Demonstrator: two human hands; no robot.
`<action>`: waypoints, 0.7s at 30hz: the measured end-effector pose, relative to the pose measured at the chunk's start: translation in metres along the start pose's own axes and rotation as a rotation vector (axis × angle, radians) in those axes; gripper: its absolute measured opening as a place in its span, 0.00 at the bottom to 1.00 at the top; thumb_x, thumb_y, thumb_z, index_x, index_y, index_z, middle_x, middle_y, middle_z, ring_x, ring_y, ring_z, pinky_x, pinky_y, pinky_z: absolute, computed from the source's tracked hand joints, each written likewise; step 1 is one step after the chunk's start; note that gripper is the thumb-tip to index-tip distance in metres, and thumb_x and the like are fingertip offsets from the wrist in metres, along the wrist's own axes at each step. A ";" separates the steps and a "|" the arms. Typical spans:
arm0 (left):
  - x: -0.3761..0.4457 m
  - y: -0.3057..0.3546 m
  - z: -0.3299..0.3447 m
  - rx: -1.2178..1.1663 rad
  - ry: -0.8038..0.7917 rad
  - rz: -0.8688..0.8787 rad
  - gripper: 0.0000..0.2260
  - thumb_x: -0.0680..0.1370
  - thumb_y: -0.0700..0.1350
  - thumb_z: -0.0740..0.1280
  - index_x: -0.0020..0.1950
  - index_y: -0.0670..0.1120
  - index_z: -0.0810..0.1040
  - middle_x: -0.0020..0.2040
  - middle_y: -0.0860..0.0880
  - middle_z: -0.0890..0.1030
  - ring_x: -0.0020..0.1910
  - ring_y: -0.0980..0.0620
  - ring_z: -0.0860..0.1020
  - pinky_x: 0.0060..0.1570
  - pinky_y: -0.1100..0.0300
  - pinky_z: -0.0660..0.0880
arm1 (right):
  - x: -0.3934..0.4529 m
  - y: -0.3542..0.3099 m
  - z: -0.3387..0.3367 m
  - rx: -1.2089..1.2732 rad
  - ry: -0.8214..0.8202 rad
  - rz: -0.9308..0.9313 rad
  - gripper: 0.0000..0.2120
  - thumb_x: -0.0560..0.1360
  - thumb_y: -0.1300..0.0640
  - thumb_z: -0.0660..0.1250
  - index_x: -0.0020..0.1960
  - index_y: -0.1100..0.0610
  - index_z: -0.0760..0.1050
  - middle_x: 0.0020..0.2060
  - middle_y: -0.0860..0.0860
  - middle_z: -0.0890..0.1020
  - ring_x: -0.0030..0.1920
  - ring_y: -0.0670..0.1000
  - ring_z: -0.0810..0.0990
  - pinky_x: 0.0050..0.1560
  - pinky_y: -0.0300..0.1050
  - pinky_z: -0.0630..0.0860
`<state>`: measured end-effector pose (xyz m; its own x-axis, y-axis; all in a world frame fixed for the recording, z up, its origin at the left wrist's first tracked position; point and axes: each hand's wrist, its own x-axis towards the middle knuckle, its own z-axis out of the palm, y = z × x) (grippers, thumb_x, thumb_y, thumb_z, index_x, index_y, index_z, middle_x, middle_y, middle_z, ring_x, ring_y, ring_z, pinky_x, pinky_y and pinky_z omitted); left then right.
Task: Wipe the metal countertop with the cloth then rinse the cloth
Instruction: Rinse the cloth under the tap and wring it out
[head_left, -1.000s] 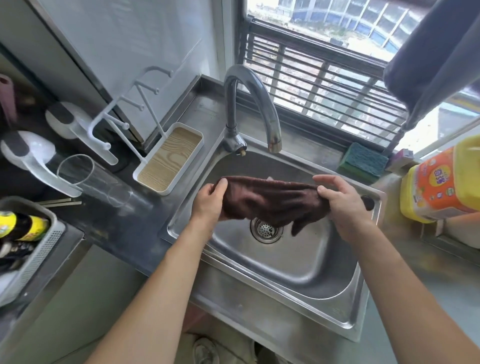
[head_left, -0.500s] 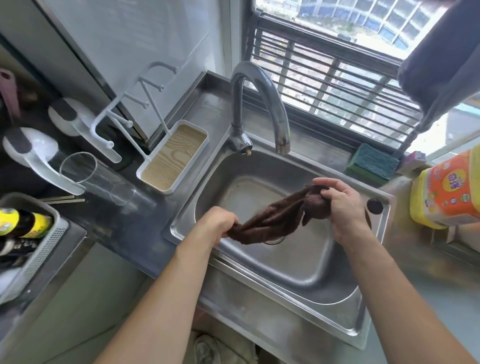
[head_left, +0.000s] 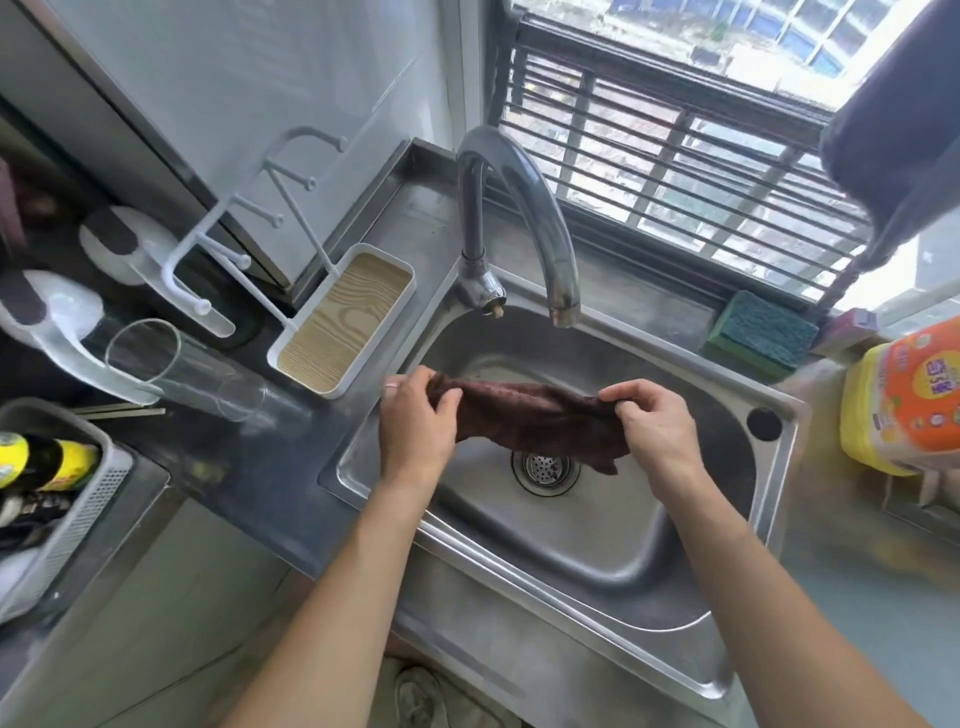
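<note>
Cloth (head_left: 535, 421) hangs stretched over the sink (head_left: 597, 545), my left hand (head_left: 415, 431) and right hand (head_left: 657, 428) each pinching an end. No water shows at the tap (head_left: 519, 208); a loosened grip could, I judge, drop it onto the drain (head_left: 545, 467).

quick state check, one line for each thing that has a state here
cloth: stretched between both hands over the sink
left hand: grips the cloth's left end
right hand: pinches the cloth's right end
tap: no water running
sink: no standing water, drain open
glass: empty, on its side
sponge: lying by the window
</note>
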<state>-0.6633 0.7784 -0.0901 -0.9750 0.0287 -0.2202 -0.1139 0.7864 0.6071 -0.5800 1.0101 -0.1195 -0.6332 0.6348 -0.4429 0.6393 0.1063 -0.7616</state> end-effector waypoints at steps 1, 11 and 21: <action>0.000 -0.001 -0.001 -0.030 0.033 -0.018 0.07 0.79 0.48 0.69 0.55 0.46 0.79 0.56 0.47 0.73 0.51 0.52 0.71 0.51 0.66 0.65 | 0.001 0.002 -0.003 -0.001 0.031 0.022 0.18 0.73 0.64 0.61 0.41 0.46 0.85 0.40 0.44 0.87 0.44 0.48 0.83 0.42 0.41 0.77; 0.005 -0.004 0.006 -0.326 -0.013 -0.184 0.27 0.77 0.50 0.73 0.67 0.47 0.60 0.44 0.49 0.80 0.48 0.48 0.79 0.55 0.51 0.75 | 0.013 0.011 -0.026 0.071 0.077 0.057 0.17 0.73 0.66 0.61 0.43 0.49 0.85 0.38 0.50 0.86 0.35 0.44 0.82 0.37 0.34 0.76; 0.011 0.006 -0.001 0.191 -0.313 0.137 0.21 0.74 0.33 0.69 0.56 0.58 0.72 0.56 0.47 0.65 0.50 0.47 0.75 0.57 0.59 0.73 | 0.018 0.005 -0.058 -0.679 -0.527 -0.189 0.22 0.69 0.55 0.80 0.60 0.43 0.80 0.55 0.52 0.72 0.54 0.50 0.75 0.55 0.35 0.69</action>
<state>-0.6751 0.7828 -0.0886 -0.8700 0.3055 -0.3870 0.0798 0.8618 0.5009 -0.5627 1.0668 -0.1040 -0.7666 0.1423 -0.6262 0.5183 0.7128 -0.4726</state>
